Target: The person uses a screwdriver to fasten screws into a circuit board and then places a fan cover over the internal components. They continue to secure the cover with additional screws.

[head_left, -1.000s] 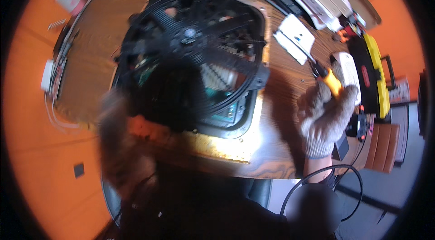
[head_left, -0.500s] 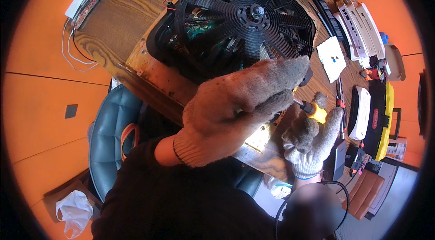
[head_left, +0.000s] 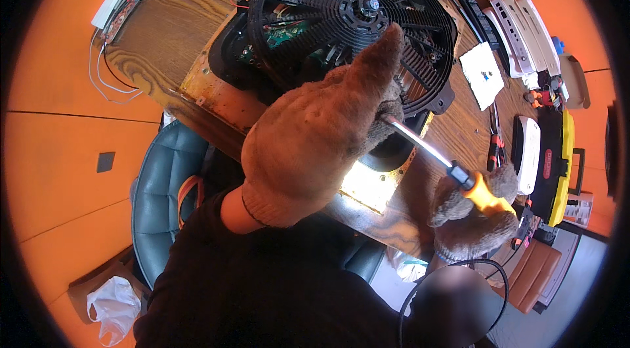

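My right hand (head_left: pixel 476 217), in a dirty knitted glove, is closed around the yellow and black handle of a screwdriver (head_left: pixel 425 146). The bright shaft points up and left. Its tip ends in the curled fingers of my left hand (head_left: pixel 305 141), also gloved; whether a small part sits there is hidden. One finger or the thumb of that hand points upward in front of a round black fan (head_left: pixel 371 10) with a slatted guard. Green circuit board (head_left: pixel 285 33) shows through the guard. The fan sits over a yellowish metal panel (head_left: pixel 374 185) on the wooden table.
Small screws lie on a white paper (head_left: pixel 482 75) to the right. Beyond are red-handled pliers (head_left: pixel 495 144), white box-shaped devices (head_left: pixel 522 29) and a black and yellow toolbox (head_left: pixel 551 167). A teal chair (head_left: pixel 164 197) stands at the left below the table (head_left: pixel 170 26).
My right hand has drawn the screwdriver down and right, exposing more shaft. My left hand has turned, its fingers curling around the tip. The view has shifted slightly.
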The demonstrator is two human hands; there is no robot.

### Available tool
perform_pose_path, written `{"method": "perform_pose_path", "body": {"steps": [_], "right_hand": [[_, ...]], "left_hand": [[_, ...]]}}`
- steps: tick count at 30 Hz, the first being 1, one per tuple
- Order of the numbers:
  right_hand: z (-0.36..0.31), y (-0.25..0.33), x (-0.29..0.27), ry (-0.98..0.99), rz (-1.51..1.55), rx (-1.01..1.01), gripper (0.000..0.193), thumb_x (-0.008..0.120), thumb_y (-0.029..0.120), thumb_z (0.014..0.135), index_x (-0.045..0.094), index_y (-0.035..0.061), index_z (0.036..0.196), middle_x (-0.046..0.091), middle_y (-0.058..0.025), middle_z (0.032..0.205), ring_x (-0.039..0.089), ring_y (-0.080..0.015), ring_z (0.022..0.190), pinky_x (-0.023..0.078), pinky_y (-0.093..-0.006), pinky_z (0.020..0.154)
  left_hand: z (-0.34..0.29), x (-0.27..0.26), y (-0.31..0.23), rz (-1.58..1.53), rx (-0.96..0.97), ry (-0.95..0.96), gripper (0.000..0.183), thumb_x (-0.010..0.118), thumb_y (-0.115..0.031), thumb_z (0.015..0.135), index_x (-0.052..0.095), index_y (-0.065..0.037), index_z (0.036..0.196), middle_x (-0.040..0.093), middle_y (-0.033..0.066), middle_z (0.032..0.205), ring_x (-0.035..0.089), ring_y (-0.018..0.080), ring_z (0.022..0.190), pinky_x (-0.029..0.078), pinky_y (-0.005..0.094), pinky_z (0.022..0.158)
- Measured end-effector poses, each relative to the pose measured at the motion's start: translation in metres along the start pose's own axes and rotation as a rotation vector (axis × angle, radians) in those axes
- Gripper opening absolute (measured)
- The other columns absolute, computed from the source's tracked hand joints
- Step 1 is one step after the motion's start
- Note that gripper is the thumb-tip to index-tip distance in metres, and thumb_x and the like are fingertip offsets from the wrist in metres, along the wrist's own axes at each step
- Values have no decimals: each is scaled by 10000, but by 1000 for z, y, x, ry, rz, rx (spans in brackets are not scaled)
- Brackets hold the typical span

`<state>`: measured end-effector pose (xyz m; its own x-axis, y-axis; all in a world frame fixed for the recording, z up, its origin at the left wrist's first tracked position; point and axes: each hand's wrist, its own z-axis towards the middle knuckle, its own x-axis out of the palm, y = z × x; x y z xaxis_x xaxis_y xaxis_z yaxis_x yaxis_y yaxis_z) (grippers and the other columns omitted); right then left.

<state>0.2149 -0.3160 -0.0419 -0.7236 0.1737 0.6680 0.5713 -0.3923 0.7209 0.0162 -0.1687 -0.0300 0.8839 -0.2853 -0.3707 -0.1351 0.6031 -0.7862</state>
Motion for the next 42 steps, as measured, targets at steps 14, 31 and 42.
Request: {"method": "perform_pose_path", "body": {"steps": [14,31,42], "right_hand": [[-27,2,-16,-139,-93,33,595,676,414,862,470,125,1340,542,-126,1255,537,-265,1107,404,-443,969],[-23,12,-12,-88,-496,-256,641,742,321,838,458,46,1342,585,-145,1190,599,-280,1076,484,-430,981],[10,34,-6,-419,-172,-273,641,690,302,891,423,-1,1388,608,-183,1130,613,-269,954,548,-363,885]], "left_hand": [[-1,1,9,246,111,-15,710,714,-8,796,429,-105,1439,697,150,1078,703,241,910,569,352,805],[21,-5,-5,722,453,273,314,580,-98,870,670,-73,1170,675,89,1177,639,181,1101,440,365,1050],[9,5,-26,699,117,447,779,789,-354,703,502,-101,1382,415,146,1471,297,374,1401,164,545,1166]]}}
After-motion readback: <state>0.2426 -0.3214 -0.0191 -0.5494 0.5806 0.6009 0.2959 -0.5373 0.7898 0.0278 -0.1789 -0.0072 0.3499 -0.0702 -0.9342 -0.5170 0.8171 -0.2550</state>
